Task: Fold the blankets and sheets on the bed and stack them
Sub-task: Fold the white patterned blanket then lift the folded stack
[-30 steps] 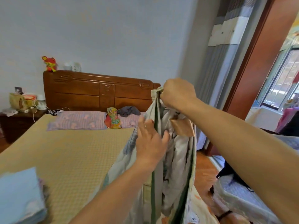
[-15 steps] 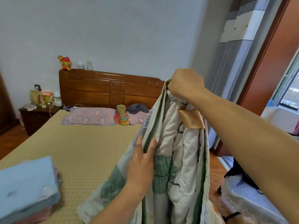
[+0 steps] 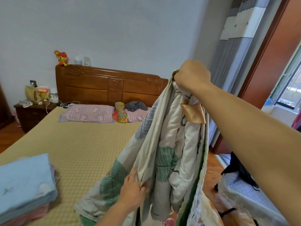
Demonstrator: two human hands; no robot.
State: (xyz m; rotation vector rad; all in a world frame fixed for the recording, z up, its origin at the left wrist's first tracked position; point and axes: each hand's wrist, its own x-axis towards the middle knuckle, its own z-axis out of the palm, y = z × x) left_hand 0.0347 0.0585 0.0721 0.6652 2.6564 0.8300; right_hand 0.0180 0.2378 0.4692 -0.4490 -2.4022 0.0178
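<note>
The right hand (image 3: 192,75) is up high, with its fingers curled tight round the top of a big quilt (image 3: 164,144). The quilt is white with green and blue leaf shapes, and it hangs down in long bunched folds from that hand. A shiny gold tag (image 3: 193,112) sticks out of the quilt just under the right hand.

The left hand (image 3: 133,191) is much lower. Its fingers and thumb pinch one edge of the quilt. The bottom of the quilt lies on the bed (image 3: 78,149) near the left hand.

Far off to the left of the left hand sits a stack of folded sheets (image 3: 24,185), blue on top and pink below. It sits on the bed's yellow checked cover.

Past both hands, by the wooden headboard (image 3: 101,88), lie pink pillows (image 3: 88,113).
</note>
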